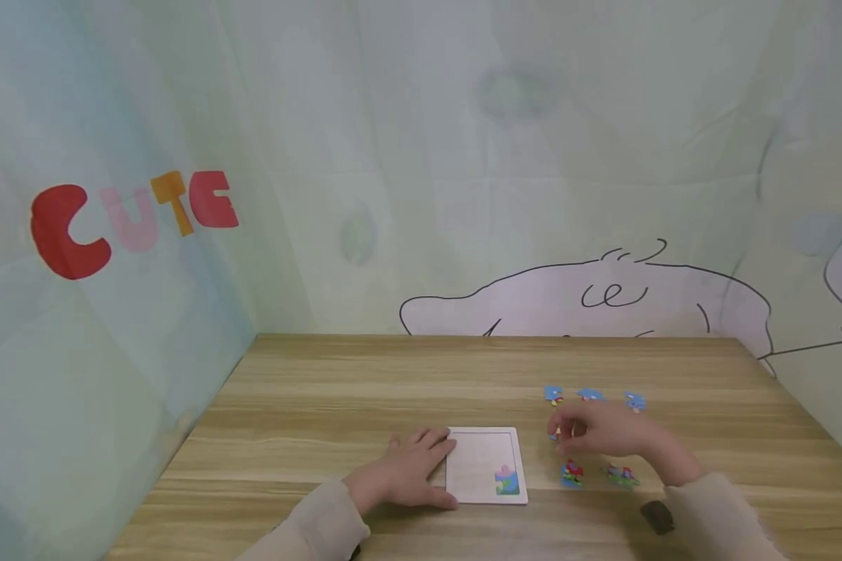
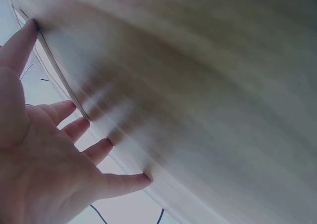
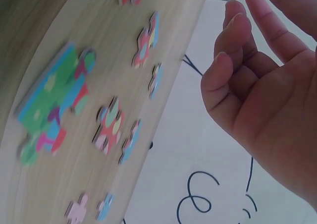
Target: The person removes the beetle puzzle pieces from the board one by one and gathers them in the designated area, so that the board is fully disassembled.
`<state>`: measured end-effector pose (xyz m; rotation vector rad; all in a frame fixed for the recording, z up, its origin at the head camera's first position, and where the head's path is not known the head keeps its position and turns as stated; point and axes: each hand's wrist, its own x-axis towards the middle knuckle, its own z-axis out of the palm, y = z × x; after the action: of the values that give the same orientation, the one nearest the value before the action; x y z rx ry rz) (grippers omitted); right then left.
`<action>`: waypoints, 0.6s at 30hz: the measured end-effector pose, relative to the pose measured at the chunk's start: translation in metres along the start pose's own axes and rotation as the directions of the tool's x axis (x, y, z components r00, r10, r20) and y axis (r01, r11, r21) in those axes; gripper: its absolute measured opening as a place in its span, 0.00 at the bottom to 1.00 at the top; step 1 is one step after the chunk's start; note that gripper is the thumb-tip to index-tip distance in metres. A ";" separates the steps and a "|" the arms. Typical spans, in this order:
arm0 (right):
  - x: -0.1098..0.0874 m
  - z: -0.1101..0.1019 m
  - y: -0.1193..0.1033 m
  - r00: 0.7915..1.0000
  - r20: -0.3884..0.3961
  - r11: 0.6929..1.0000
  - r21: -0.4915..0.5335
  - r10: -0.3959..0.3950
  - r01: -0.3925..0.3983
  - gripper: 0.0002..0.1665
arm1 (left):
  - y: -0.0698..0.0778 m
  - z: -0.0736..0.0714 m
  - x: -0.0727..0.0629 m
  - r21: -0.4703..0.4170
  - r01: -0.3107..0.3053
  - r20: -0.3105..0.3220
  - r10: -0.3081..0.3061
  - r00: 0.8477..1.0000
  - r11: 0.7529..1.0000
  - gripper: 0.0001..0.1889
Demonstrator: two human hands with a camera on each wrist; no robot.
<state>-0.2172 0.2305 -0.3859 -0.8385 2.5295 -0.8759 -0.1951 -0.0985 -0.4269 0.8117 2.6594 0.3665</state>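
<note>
My left hand (image 1: pixel 412 469) lies spread on the left edge of a white puzzle tray (image 1: pixel 473 460), and its fingertips touch the frame. One puzzle piece (image 1: pixel 507 481) with blue and green print sits in the tray's lower right corner. My right hand (image 1: pixel 599 428) hovers over the loose pieces right of the tray, fingers loosely bent. In the right wrist view nothing shows between those fingers (image 3: pixel 233 30). Below this hand lie a red and blue piece (image 1: pixel 571 473) and a green one (image 1: pixel 621 475). The hand partly hides the middle pieces.
Beyond the right hand lie several blue pieces, among them a left one (image 1: pixel 553 394), a middle one (image 1: pixel 590 394) and a right one (image 1: pixel 635 401). All rest on a wooden table (image 1: pixel 323 397). A printed curtain (image 1: pixel 365 156) stands behind and to the left.
</note>
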 end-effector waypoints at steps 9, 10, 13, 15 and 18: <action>0.017 0.012 -0.010 0.998 0.029 0.998 0.010 -0.063 0.062 0.13 | 0.000 0.000 -0.001 0.005 -0.002 -0.006 0.002 1.000 1.000 0.45; 0.019 0.014 -0.011 0.997 0.029 0.997 0.011 -0.072 0.072 0.13 | 0.000 0.001 -0.001 0.004 0.000 -0.005 0.000 1.000 1.000 0.45; 0.024 0.019 -0.012 0.995 0.037 0.996 0.030 -0.091 0.090 0.13 | 0.000 0.001 0.000 0.001 0.004 -0.003 -0.004 1.000 1.000 0.45; 0.028 0.022 -0.013 0.994 0.051 0.994 0.053 -0.099 0.097 0.13 | 0.000 0.002 0.001 0.000 0.009 0.000 -0.009 1.000 1.000 0.45; 0.035 0.028 -0.014 0.993 0.078 0.994 0.073 -0.088 0.083 0.12 | -0.001 0.002 0.002 0.001 0.017 0.001 -0.017 1.000 1.000 0.45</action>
<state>-0.2244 0.1869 -0.4021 -0.9470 2.3944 -0.9317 -0.1960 -0.0977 -0.4298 0.7890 2.6637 0.3598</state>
